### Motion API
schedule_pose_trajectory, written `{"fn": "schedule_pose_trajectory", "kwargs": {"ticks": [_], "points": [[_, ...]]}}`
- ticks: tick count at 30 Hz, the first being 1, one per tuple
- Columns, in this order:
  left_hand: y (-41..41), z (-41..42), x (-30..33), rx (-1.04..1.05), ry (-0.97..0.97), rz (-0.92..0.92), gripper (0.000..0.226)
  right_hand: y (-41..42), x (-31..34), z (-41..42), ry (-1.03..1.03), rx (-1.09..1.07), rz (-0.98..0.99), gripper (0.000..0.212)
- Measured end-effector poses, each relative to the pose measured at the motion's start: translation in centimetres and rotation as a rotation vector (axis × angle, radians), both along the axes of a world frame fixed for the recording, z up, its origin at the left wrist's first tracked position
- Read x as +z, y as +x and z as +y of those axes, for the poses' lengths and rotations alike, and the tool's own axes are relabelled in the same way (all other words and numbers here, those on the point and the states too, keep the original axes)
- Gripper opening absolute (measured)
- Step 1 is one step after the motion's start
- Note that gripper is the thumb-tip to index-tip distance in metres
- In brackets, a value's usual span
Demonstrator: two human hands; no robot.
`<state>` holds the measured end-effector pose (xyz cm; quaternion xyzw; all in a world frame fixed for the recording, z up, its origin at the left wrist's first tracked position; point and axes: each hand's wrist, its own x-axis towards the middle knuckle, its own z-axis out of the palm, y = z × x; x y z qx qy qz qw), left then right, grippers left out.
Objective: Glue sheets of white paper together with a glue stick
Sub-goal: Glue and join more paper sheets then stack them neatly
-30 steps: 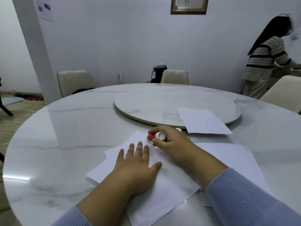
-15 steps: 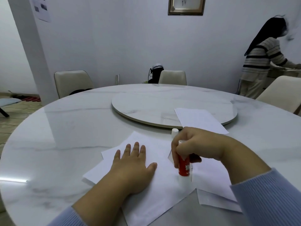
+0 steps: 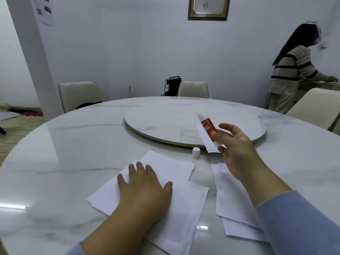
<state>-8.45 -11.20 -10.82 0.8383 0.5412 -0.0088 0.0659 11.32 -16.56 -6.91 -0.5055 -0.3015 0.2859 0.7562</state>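
My left hand (image 3: 141,188) lies flat with straight fingers on overlapping white sheets (image 3: 182,203) near the table's front. My right hand (image 3: 235,150) is raised above the table and pinches the lower end of a red glue stick (image 3: 207,127), whose uncapped white tip points up and to the left. The stick's white cap (image 3: 196,152) stands on the table just in front of the turntable. More white sheets (image 3: 233,214) lie under my right forearm. Another sheet (image 3: 204,135) rests on the turntable's near edge, partly hidden by my right hand.
The round marble table (image 3: 73,153) has a raised turntable (image 3: 165,122) at its centre. Cream chairs (image 3: 79,94) stand around the far side. A person in a striped top (image 3: 292,74) stands at the back right by a counter.
My right hand lifted the glue stick off the paper and swung it up and back toward the turntable, tip now pointing upward. My left hand stayed flat on the sheets.
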Motion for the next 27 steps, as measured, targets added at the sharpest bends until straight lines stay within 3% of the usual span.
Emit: {"fn": "schedule_pose_trajectory", "kwargs": {"ticks": [4, 9, 12, 18, 21, 23, 25, 27], "points": [[0.0, 0.2, -0.2, -0.016, -0.072, 0.005, 0.079, -0.6, -1.1, 1.2, -0.073, -0.088, -0.086, 0.039], [0.2, -0.2, -0.1, 0.019, -0.081, 0.023, 0.08, -0.6, -1.8, 1.9, -0.33, -0.259, -0.543, 0.034], [0.3, -0.2, -0.2, 0.024, -0.076, 0.018, 0.08, -0.5, -2.4, 2.4, -0.443, -0.287, -0.679, 0.028], [0.3, -0.3, -0.1, 0.022, -0.078, 0.027, 0.08, -0.3, -3.1, 3.2, -0.477, -0.297, -0.733, 0.03], [0.3, -0.3, -0.1, 0.027, -0.075, 0.022, 0.08, -0.1, -3.0, 3.1, -0.448, -0.304, -0.688, 0.058], [0.3, -0.3, -0.1, 0.035, -0.075, 0.018, 0.081, 0.3, -1.4, 2.0, -0.358, -0.446, -0.667, 0.07], [0.4, -0.3, 0.0, 0.056, -0.081, 0.012, 0.081, 1.6, 1.3, -0.7, -0.315, -0.59, -0.688, 0.056], [0.5, -0.4, 0.0, 0.09, -0.087, 0.023, 0.083, 3.3, 3.7, -4.2, -0.583, -0.439, -0.709, 0.046]]}}
